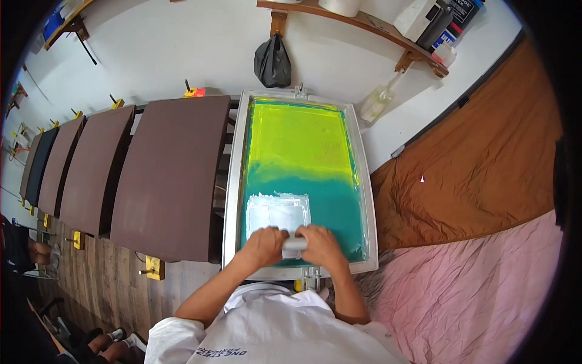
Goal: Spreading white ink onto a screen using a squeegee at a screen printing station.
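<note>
A printing screen (369,242) in a pale metal frame lies in front of me. Its mesh is yellow-green (297,136) in the far part and teal (336,209) in the near part. White ink (270,209) covers a squarish patch at the near left of the mesh. Over the near edge of that patch, my left hand (264,247) and my right hand (322,246) grip the two ends of a squeegee (295,244) with a pale grey handle. Fingers on both hands are curled round it. My hands hide most of its blade.
Brown-topped boards (173,176) stand in a row to the left, with yellow clamps (154,268). A black bag (273,60) hangs under a wooden shelf (357,25). Brown cloth (479,164) and pink cloth (473,291) lie right. Another person's legs (112,349) show lower left.
</note>
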`<state>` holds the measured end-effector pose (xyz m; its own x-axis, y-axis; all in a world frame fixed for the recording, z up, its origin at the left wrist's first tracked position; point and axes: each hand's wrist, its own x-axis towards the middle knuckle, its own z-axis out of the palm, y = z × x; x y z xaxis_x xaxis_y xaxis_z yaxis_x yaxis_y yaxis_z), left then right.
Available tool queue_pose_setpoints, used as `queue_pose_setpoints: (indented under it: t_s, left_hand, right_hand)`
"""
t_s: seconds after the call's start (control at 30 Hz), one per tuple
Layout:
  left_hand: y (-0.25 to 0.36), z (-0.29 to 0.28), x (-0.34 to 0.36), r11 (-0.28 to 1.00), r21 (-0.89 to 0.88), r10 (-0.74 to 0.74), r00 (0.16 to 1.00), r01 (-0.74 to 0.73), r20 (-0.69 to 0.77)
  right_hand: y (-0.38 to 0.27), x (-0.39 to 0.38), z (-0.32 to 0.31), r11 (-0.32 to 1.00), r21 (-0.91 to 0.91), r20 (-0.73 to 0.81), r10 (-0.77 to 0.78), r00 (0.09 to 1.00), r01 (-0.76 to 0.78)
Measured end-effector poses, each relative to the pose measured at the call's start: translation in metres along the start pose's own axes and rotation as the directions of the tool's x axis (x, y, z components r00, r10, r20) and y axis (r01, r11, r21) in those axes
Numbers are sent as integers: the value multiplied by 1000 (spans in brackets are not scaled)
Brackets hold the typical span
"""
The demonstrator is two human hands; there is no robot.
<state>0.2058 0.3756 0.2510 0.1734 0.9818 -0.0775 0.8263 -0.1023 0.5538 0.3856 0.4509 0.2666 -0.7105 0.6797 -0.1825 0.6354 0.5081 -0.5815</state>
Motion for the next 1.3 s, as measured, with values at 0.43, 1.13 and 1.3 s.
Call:
queue_pose_setpoints:
  t_s: [0.43, 1.13, 1.3]
  left_hand:
    - [-31, -19, 4, 962, -230, 127, 987, -146, -99]
    - [-11, 29, -41, 977, 213, 56, 974, -8, -220]
    - [5, 28, -45, 996, 90, 30, 987, -15, -160]
  right_hand:
    - [-49, 5, 13, 926, -365, -168, 38, 985, -98]
    - [-7, -15, 67, 990, -32, -316, -141, 938, 138]
    - [-3, -34, 67, 992, -72, -302, -120, 946, 103]
